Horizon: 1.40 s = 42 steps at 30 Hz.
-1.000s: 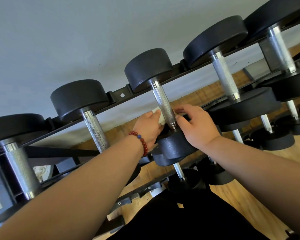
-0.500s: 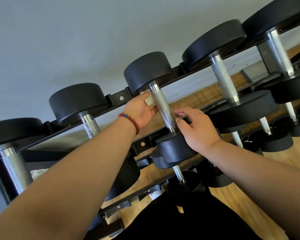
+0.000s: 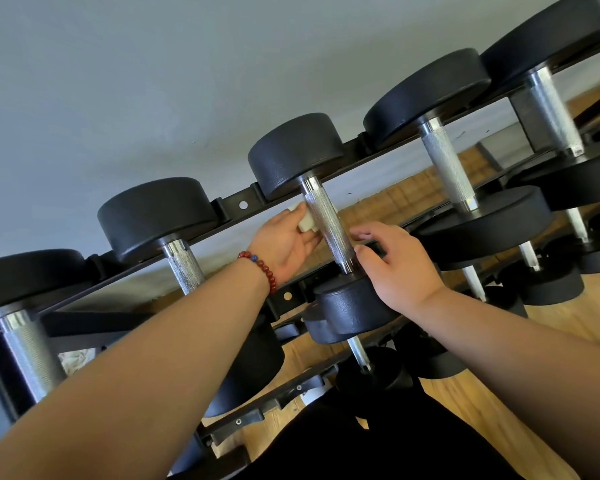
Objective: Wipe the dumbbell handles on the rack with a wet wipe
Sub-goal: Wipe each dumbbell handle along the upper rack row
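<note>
A row of black dumbbells with knurled chrome handles lies across the black rack (image 3: 368, 145). My left hand (image 3: 286, 242), with a red bead bracelet at the wrist, holds a folded whitish wet wipe (image 3: 306, 221) against the left side of the middle dumbbell's handle (image 3: 328, 226). My right hand (image 3: 400, 263) rests on the near black head (image 3: 347, 311) of that same dumbbell, fingers loosely bent beside the lower end of the handle.
Neighbouring handles stand to the left (image 3: 184, 266) and right (image 3: 447, 166) on the same tier. Lower tiers hold smaller dumbbells (image 3: 548, 285). A grey wall (image 3: 153, 81) is behind and a wooden floor (image 3: 565, 327) below.
My left hand slid up the handle from near the lower end to the upper part, then settled slightly lower. My right hand stayed on the near head.
</note>
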Available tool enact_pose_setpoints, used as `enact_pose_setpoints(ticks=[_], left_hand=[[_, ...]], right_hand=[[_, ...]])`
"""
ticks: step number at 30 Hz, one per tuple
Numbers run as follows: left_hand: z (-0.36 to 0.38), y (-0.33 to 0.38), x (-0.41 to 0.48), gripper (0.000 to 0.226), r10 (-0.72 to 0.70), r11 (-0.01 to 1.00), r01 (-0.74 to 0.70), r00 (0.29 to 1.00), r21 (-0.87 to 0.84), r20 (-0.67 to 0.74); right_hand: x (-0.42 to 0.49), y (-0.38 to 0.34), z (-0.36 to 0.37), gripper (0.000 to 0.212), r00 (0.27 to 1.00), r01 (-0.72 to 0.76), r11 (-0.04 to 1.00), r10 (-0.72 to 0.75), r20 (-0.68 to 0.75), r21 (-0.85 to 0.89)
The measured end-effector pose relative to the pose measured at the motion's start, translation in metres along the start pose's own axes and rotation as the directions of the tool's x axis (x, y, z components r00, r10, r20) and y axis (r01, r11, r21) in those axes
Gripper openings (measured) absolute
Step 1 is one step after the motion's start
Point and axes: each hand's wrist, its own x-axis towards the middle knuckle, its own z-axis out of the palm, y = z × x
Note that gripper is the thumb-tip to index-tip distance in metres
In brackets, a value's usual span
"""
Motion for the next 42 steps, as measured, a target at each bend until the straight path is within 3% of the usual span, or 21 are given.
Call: enact_pose_setpoints(ticks=[7,15,21,27,31,37,42], left_hand=[[-0.012,-0.007,-0.008,0.02,-0.062,0.992,0.056,0.996,0.113,0.058],[-0.012,-0.01,-0.009,0.017,-0.002,0.973,-0.017,0.997,0.229,0.081],[-0.013,0.016,0.005,0.022,0.059,0.995,-0.064,0.997,0.081,0.056],[-0.012,-0.003,-0.018,0.025,-0.082,0.952,0.053,0.993,0.302,0.082],[-0.011,0.01,-0.003,0.028,0.015,0.991,-0.022,0.998,0.13,0.054],[-0.009,-0.02,-0.022,0.025,-0.175,0.932,0.128,0.978,0.339,0.111],[-0.008,0.001,-0.011,0.022,-0.077,0.986,0.065,0.994,0.152,0.078]], right_hand=[[0.0,0.001,0.0,0.028,1.0,-0.011,1.0,0.011,0.001,0.001],[0.0,0.002,0.0,0.029,1.0,0.0,1.0,0.0,0.006,-0.017],[-0.001,0.002,0.0,0.028,1.0,-0.003,1.0,0.003,-0.001,0.003],[-0.001,0.001,0.0,0.029,1.0,0.003,1.0,-0.003,0.005,-0.013],[-0.002,-0.001,-0.001,0.028,1.0,0.018,1.0,-0.018,-0.001,-0.004],[-0.001,-0.001,0.0,0.025,0.999,0.03,1.0,-0.03,-0.015,-0.007],[-0.001,0.003,0.0,0.028,1.0,0.015,1.0,-0.015,-0.002,-0.007]])
